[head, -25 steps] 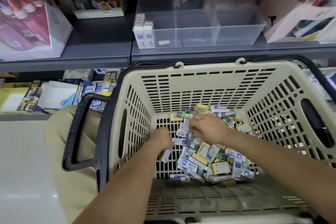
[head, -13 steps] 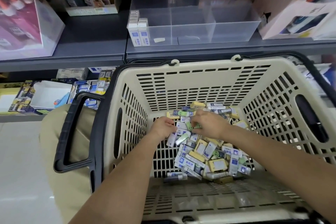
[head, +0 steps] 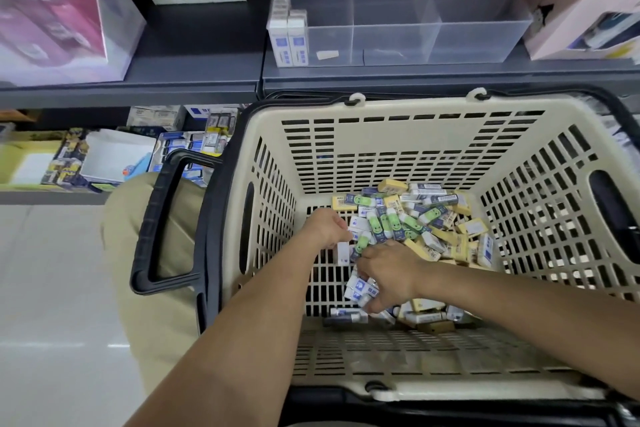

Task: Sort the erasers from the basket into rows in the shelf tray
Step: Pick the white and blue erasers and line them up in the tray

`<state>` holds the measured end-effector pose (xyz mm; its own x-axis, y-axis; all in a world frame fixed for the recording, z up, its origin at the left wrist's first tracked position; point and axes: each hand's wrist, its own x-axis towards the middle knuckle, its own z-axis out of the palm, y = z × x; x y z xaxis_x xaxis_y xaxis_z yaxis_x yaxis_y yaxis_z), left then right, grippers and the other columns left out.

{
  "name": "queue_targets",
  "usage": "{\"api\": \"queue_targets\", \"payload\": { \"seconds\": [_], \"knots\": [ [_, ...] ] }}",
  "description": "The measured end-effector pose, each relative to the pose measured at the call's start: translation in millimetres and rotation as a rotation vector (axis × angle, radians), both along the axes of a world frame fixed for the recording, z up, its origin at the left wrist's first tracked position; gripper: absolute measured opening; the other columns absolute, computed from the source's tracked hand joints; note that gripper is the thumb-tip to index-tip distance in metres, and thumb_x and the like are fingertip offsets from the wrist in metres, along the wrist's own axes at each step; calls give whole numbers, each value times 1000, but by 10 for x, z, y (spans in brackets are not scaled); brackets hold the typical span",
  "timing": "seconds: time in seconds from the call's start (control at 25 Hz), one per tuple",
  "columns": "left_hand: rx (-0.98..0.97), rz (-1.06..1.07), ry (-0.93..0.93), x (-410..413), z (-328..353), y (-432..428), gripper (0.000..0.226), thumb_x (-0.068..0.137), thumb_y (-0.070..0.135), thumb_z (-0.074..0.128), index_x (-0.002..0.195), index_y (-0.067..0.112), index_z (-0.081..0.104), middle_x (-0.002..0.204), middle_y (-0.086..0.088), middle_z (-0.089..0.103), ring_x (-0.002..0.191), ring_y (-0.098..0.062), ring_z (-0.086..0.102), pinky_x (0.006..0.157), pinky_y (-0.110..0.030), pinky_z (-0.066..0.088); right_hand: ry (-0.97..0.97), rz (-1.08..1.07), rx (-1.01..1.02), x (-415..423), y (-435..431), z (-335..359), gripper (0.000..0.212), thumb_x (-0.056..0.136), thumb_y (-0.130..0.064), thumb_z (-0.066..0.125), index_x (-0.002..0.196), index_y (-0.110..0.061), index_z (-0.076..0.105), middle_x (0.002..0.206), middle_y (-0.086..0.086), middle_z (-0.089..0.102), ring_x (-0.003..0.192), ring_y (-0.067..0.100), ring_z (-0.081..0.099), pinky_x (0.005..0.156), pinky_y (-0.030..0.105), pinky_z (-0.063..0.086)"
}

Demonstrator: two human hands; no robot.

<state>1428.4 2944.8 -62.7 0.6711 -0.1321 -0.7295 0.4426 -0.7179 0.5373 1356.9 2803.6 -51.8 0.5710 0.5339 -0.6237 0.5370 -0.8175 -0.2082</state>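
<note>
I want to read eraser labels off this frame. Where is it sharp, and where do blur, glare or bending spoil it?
Head view: the white, green and yellow erasers in the beige slotted plastic basket are sharp mid-frame; the pink box at upper left is smeared by blur; the grey shelf edge bends slightly from wide-angle distortion; glare streaks the pale floor.

place: stationery shop | evidence: grey display shelf (head: 194, 69) stacked with boxed goods; clear tray (head: 398, 45) on it; cream shopping basket (head: 381, 135) of packaged erasers (head: 429, 218) just below the shelf
</note>
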Motion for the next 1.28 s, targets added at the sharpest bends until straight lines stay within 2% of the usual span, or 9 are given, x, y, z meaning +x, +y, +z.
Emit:
{"api": "queue_targets", "payload": {
  "seconds": [0.16,0.32,0.44,0.56,0.64,0.8,0.88,1.0,1.28],
  "knots": [
    [-120,137,-25,40,99,-19,12,83,11,68,78,16,59,105,-7,62,73,-15,52,56,-22,44,22,-53,-41,-100,137,-12,63,73,-59,62,115,-14,48,108,8,50,101,25,48,70,33,40],
    [-177,187,-15,28,177,-19,16,84,9,67,75,17,57,108,-8,61,77,-17,51,57,-22,44,68,-94,-65,-143,165,6,65,73,-50,66,122,-15,42,116,12,46,109,28,45,78,36,45],
    [-210,240,12,9,219,0,16,84,9,67,74,17,58,109,-7,62,92,-21,55,77,-32,51,4,-82,-111,-238,172,-24,65,76,-47,64,128,-18,36,123,13,39,113,31,41,76,38,44],
    [-319,340,88,16,294,12,14,85,8,66,77,18,60,101,-6,62,92,-22,57,90,-44,50,-40,-62,-109,-266,205,-87,66,75,-44,65,127,-13,37,125,15,41,111,32,43,80,41,46],
    [-383,404,103,34,327,10,11,86,10,65,80,19,61,100,-5,61,94,-21,56,83,-41,51,-40,-36,-70,-211,139,-82,64,72,-45,65,121,-10,43,120,13,45,108,29,44,82,38,48],
    [-444,529,115,23,299,19,6,87,15,65,88,18,60,108,-9,60,100,-22,55,73,-37,49,126,-147,114,-105,-30,-36,53,68,-40,70,108,-10,52,105,7,49,90,18,44,66,25,34],
    [-438,537,122,8,279,26,8,86,17,67,90,19,60,111,-10,61,102,-24,56,76,-38,48,211,-279,218,-37,-67,-2,42,70,-31,71,102,-11,53,100,3,51,84,15,46,64,23,36],
    [-444,530,122,21,296,35,9,87,21,66,91,21,59,105,-9,62,96,-27,60,78,-40,49,278,-544,372,84,-163,92,18,75,-19,67,77,-21,49,74,-6,50,65,9,47,54,16,39],
    [-453,389,220,-2,254,-45,20,89,12,62,108,7,58,91,-8,64,71,-15,64,65,-32,57,384,-832,578,238,-350,215,12,80,-10,68,82,-18,59,71,-4,54,58,6,50,55,17,43]
  ]
}}
